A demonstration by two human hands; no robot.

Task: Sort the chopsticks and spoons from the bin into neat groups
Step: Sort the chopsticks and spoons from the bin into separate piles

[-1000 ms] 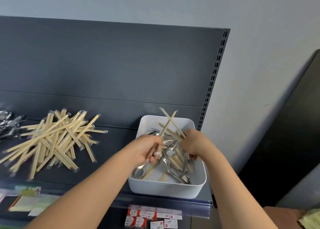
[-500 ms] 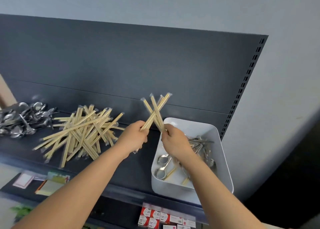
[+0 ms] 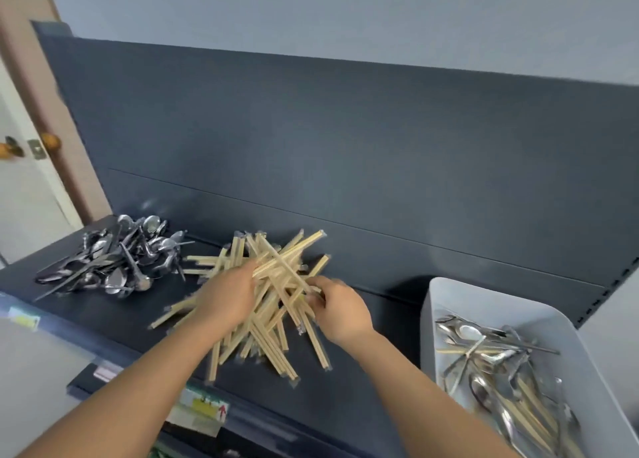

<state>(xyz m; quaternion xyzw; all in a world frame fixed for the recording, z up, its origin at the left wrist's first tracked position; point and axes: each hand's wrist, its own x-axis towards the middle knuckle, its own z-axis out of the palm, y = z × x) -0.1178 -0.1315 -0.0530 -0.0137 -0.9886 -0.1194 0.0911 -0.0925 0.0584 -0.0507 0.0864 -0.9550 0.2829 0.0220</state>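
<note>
1. The step in hand looks like setting down: both hands are low over the chopstick pile (image 3: 262,340) in the middle of the shelf (image 3: 366,371), and they bring a handful of chopsticks (image 3: 294,250) to it.
2. The left hand (image 3: 224,298) has its grip closed around the near part of this handful. The far ends stick out up and to the right, above the pile.
3. The right hand (image 3: 340,310) pinches the near ends of some crossed sticks with its fingertips. I cannot tell whether each of these sticks belongs to the handful or already lies in the pile.
4. The spoon pile (image 3: 110,257) lies to the left of the chopsticks, near them but separate. The white bin (image 3: 428,336) stands at the right, well apart from the chopstick pile.
5. The bin contains a mix of spoons and chopsticks (image 3: 501,360), so I judge the task is well advanced but not finished. Also, the chopstick pile is crossed in many directions and is not yet neat.
6. The next move calls for releasing both grips so that the sticks lie along the others. After that, the hands need to go to the bin at the right and pick only one kind, because the thin sticks there are tangled under the spoon handles.
</note>
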